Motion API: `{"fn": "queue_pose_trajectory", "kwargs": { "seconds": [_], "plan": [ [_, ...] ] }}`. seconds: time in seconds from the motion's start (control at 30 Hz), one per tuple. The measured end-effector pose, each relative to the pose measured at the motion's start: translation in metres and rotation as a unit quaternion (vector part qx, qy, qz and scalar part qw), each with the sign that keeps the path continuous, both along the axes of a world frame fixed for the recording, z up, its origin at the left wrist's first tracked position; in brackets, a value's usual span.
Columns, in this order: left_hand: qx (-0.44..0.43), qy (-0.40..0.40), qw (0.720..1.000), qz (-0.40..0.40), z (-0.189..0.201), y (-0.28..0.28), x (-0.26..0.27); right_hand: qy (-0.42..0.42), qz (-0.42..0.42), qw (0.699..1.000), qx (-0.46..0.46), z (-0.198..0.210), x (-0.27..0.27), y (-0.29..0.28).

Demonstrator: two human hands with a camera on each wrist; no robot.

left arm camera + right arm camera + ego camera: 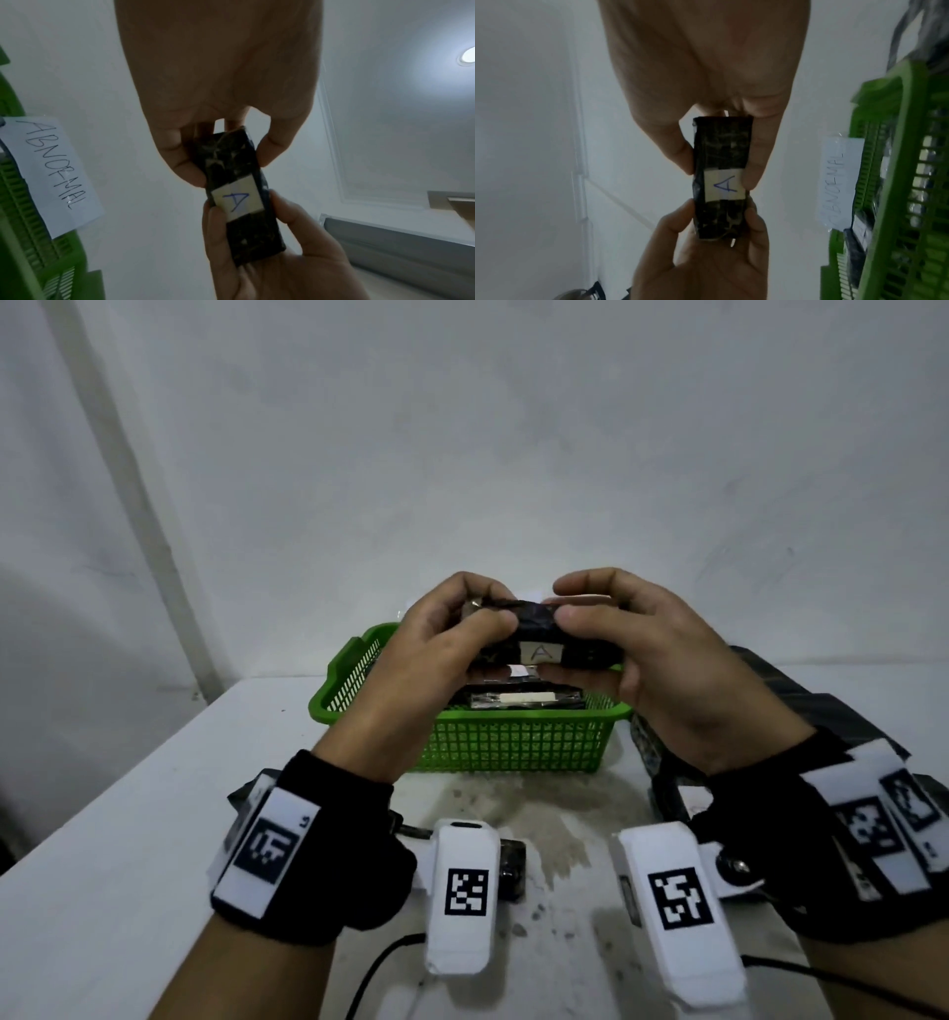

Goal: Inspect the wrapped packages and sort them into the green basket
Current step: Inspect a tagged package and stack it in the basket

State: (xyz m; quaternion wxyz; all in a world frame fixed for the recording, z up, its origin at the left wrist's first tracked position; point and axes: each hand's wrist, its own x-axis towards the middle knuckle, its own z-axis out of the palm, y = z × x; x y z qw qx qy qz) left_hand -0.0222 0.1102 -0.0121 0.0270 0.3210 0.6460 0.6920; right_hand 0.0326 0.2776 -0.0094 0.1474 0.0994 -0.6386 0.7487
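Two hands cover much of the black wrapped package (pixel 534 634), so in the head view only its middle stretch and the white label (pixel 540 652) marked "A" show. The contents under the dark wrap cannot be made out. Inside the green basket (pixel 513 742) lies another dark package with a pale strip (pixel 518 698), half hidden behind the near wall and the left wrist. A paper tag reading "ABNORMAL" (pixel 51 172) hangs on the basket's outer side; in the right wrist view its letters are faint and partly cut off. At the right edge of the white table (pixel 128 814) more dark wrapped things (pixel 842 711) lie behind the right forearm, too hidden to count.

The basket stands on the table just beyond the wrists, and the held package is up in the air above its near rim, lying crosswise.

The left hand (pixel 436 649) grips the package's left end, thumb on the near face and fingers curled over the far side. The right hand (pixel 647 654) pinches the right end the same way, its thumb close beside the label.
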Motion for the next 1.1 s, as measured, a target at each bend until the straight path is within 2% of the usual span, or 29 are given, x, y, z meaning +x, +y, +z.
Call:
{"fn": "queue_pose_trajectory", "kwargs": {
  "seconds": [0.2, 0.43, 0.53, 0.63, 0.7, 0.77, 0.9, 0.97, 1.1],
  "plan": [
    [0.011, 0.014, 1.000, -0.006, -0.005, 0.002, -0.002, 0.036, -0.072, 0.996, 0.036, -0.004, -0.003, -0.001],
    [0.006, 0.053, 0.998, 0.040, -0.008, 0.005, -0.002, 0.086, -0.138, 0.982, 0.097, -0.013, -0.008, -0.009],
    [0.008, 0.027, 0.998, 0.057, -0.008, 0.005, -0.002, 0.111, -0.130, 0.975, 0.139, -0.012, -0.008, -0.006],
    [-0.068, -0.016, 0.995, 0.071, -0.007, 0.003, -0.001, 0.130, -0.108, 0.972, 0.163, -0.010, -0.005, 0.001],
    [-0.106, -0.051, 0.992, 0.051, -0.007, 0.001, -0.003, 0.123, -0.101, 0.970, 0.182, -0.010, -0.004, 0.005],
    [-0.092, -0.063, 0.993, 0.035, -0.007, 0.000, -0.003, 0.113, -0.102, 0.971, 0.186, -0.011, -0.004, 0.007],
    [-0.018, -0.041, 0.998, 0.044, -0.008, -0.001, -0.005, 0.034, -0.064, 0.989, 0.127, -0.011, -0.003, 0.004],
    [-0.013, -0.025, 0.999, 0.033, -0.011, -0.002, -0.008, -0.005, -0.056, 0.991, 0.118, -0.012, -0.003, 0.001],
    [-0.037, 0.007, 0.999, 0.020, -0.012, -0.004, -0.009, -0.002, -0.089, 0.989, 0.119, -0.011, -0.006, 0.001]
  ]
}}
